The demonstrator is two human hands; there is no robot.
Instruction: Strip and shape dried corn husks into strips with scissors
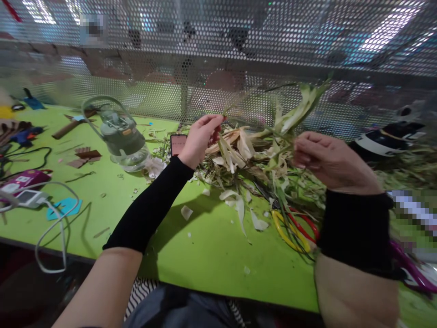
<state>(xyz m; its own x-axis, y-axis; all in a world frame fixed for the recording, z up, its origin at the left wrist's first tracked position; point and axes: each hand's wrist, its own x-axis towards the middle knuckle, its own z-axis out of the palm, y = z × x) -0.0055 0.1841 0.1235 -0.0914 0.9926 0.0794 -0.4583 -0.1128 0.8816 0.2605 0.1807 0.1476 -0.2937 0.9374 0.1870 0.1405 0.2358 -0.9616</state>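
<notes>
Pinching leaf strips [286, 135], two hands [200, 140] flank one husk heap [244, 148].

Mesh [211, 98] runs behind worktop [218, 259]. Husks [244, 148] piled centre to right, toward the mesh. Scissors [298, 231] at pile's front right, handles toward near edge. Phone [176, 145] at pile's left, bottle [124, 139] left of that. Cable [37, 246] far left, looping past front edge.

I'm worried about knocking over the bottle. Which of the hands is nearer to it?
Left. The left hand is to the right of the bottle, apart from it; the right hand is much farther right, beyond most of the husks.
</notes>
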